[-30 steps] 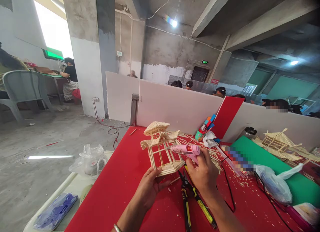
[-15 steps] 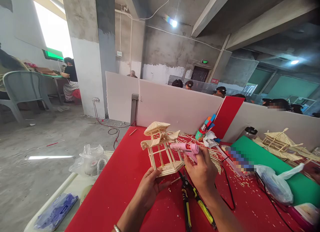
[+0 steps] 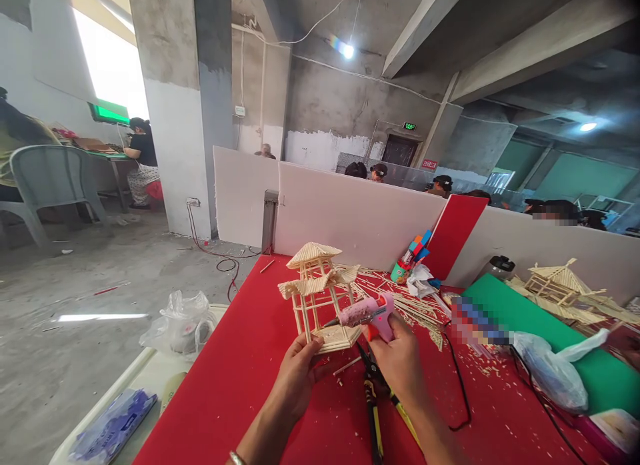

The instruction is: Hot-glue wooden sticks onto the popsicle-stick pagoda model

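A small pavilion model [image 3: 320, 288] of thin pale wooden sticks, with two roof tiers, stands slightly tilted over the red table [image 3: 225, 385]. My left hand [image 3: 299, 368] pinches the near left corner of its base. In my right hand [image 3: 397, 358] is a pink glue gun [image 3: 367, 311], gripped by the handle. Its nozzle points left, at the open lower storey just above the base. Whether the tip touches a stick I cannot tell. Pliers with black and yellow handles [image 3: 371, 398] lie below, partly hidden by my right forearm.
Loose sticks [image 3: 405, 298] and scraps litter the table behind the glue gun. A pen cup [image 3: 399, 271], a green board [image 3: 493, 295], a plastic bag [image 3: 550, 371] and another stick model [image 3: 565, 281] stand right. White partitions [image 3: 340, 211] edge the back; a black cord [image 3: 463, 385] runs at right.
My right hand has lowered the glue gun and turned it, bringing the nozzle from upper-post height down near the base. The model has shifted slightly left in my left hand.
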Tool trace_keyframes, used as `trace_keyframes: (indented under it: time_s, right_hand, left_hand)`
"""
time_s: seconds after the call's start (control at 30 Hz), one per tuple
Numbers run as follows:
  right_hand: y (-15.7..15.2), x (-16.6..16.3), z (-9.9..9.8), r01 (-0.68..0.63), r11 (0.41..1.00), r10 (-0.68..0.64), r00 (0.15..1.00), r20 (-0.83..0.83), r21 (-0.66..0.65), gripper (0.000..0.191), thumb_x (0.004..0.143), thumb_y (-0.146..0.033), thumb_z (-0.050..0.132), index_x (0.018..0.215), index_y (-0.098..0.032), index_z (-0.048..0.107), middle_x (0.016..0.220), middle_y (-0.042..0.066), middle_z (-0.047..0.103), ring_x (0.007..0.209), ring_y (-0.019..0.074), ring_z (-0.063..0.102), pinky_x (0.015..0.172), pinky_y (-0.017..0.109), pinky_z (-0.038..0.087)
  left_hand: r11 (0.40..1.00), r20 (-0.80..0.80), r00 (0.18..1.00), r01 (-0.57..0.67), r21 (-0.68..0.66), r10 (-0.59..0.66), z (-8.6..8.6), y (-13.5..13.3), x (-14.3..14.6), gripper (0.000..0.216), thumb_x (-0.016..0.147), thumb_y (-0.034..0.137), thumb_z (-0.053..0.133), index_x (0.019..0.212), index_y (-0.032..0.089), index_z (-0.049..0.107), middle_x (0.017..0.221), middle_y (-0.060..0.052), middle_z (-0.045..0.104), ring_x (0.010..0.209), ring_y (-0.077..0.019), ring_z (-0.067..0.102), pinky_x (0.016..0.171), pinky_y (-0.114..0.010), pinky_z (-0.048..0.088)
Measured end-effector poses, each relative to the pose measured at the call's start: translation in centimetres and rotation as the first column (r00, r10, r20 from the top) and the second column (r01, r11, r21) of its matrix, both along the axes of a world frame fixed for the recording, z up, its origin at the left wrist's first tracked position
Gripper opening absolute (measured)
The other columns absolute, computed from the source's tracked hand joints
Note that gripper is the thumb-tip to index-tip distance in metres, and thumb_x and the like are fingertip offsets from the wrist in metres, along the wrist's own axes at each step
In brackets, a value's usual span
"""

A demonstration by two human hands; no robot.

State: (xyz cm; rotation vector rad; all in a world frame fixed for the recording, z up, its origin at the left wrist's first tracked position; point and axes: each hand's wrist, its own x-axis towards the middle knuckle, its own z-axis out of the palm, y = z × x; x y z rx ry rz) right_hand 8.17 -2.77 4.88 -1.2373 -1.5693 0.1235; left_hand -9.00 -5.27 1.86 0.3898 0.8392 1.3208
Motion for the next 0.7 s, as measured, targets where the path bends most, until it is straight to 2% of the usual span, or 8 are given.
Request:
trace_keyframes:
  time_s: [0.13,0.23,0.37,0.47,0.53,0.6,0.7]
  right_hand:
    - [0.0,-0.4,-0.8,-0.024,0.998,0.023,1.0,-0.018,-0.058,0.011,0.08,-0.032,0.059,0.077,-0.021,0.059,0.073,0.003,0.062,0.066,0.0175,0.056,0.062,0.027,0.046]
    - [-0.3,-0.3,-1.1,-0.055,0.988,0.04,0.994,-0.104,-0.147,0.016,0.078,-0.035,0.061,0.077,-0.02,0.058,0.069,0.001,0.058,0.061,0.0154,0.051,0.057,0.025,0.044]
    - [-1.0,0.1,-1.3,-0.221,0.939,0.131,0.938,-0.322,-0.263,0.015,0.075,-0.033,0.061,0.079,-0.019,0.058,0.058,-0.005,0.049,0.05,0.0109,0.041,0.047,0.022,0.037]
    - [-1.3,0.2,-1.2,-0.315,0.903,0.192,0.904,-0.383,-0.292,0.021,0.073,-0.034,0.065,0.086,-0.017,0.061,0.059,-0.004,0.053,0.05,0.0108,0.043,0.046,0.022,0.036]
    - [-1.3,0.0,-0.8,-0.285,0.915,0.198,0.933,-0.299,-0.285,0.018,0.071,-0.031,0.064,0.083,-0.018,0.062,0.063,-0.002,0.058,0.054,0.0124,0.048,0.049,0.022,0.039]
    - [-1.1,-0.5,-0.2,-0.209,0.951,0.18,0.973,-0.144,-0.227,0.009,0.069,-0.021,0.058,0.077,-0.019,0.061,0.066,0.0,0.06,0.058,0.0139,0.051,0.052,0.022,0.04]
    - [-0.9,-1.6,0.6,-0.142,0.983,0.15,0.986,0.074,-0.113,0.027,0.064,-0.01,0.047,0.082,-0.02,0.064,0.074,0.001,0.065,0.065,0.0156,0.057,0.059,0.023,0.043]
  left_hand:
    - [1.0,-0.045,0.999,-0.028,0.014,0.029,-0.3,0.2,-0.1,0.028,0.067,0.025,0.079,0.087,0.014,0.061,0.095,-0.011,0.074,0.084,-0.0228,0.071,0.068,-0.03,0.059]
    - [0.999,-0.075,0.996,-0.037,0.037,0.04,-0.4,0.2,-0.2,0.034,0.064,0.029,0.081,0.089,0.014,0.062,0.096,-0.011,0.074,0.091,-0.0245,0.071,0.07,-0.029,0.058]
    - [0.998,-0.073,0.997,-0.029,0.059,0.033,-0.3,0.1,-0.2,0.037,0.06,0.033,0.084,0.084,0.014,0.062,0.1,-0.012,0.073,0.099,-0.027,0.069,0.077,-0.031,0.057]
    - [0.998,-0.077,0.997,-0.016,0.055,0.021,-0.1,0.1,-0.2,0.036,0.059,0.032,0.084,0.082,0.014,0.062,0.1,-0.012,0.073,0.1,-0.0278,0.068,0.076,-0.032,0.058]
    - [0.999,-0.098,0.995,-0.017,0.042,0.021,-0.1,0.1,-0.1,0.036,0.058,0.031,0.084,0.083,0.014,0.063,0.099,-0.012,0.073,0.099,-0.0279,0.069,0.074,-0.031,0.058]
    - [0.998,-0.112,0.994,-0.007,0.057,0.014,-0.1,0.0,-0.1,0.039,0.059,0.03,0.084,0.09,0.014,0.066,0.102,-0.012,0.073,0.1,-0.0283,0.068,0.074,-0.031,0.058]
    - [0.994,-0.112,0.994,0.022,0.104,-0.01,-0.2,0.1,-0.1,0.044,0.06,0.032,0.083,0.098,0.014,0.068,0.107,-0.014,0.072,0.1,-0.0292,0.067,0.08,-0.036,0.057]
